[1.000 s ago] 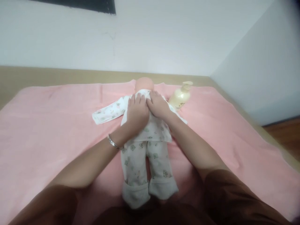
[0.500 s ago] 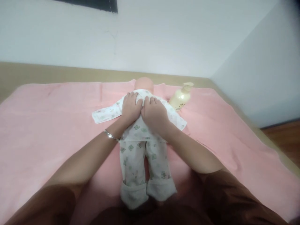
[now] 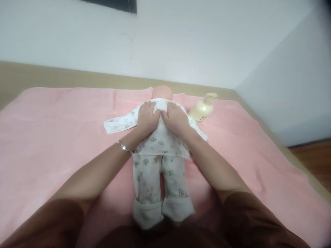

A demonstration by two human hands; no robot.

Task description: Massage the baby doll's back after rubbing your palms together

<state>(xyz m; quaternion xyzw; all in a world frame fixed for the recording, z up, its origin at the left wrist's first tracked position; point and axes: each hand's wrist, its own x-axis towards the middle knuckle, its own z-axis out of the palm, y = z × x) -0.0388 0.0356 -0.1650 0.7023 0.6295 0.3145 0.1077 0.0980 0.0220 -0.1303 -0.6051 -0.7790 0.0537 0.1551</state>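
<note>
The left hand [image 3: 148,119] and right hand [image 3: 177,119] lie on the shirt [image 3: 160,139] of a doll [image 3: 162,92], each grip wide. A bottle [image 3: 202,111] is near, toward two o'clock.

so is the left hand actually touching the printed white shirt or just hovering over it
Touching. The head view shows the left hand lying palm down on the upper part of the printed white shirt, with no gap visible.

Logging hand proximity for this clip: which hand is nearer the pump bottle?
The right hand. It rests on the printed top, left of the pump bottle and apart from it; the left hand rests on the printed top too, farther left.
</note>
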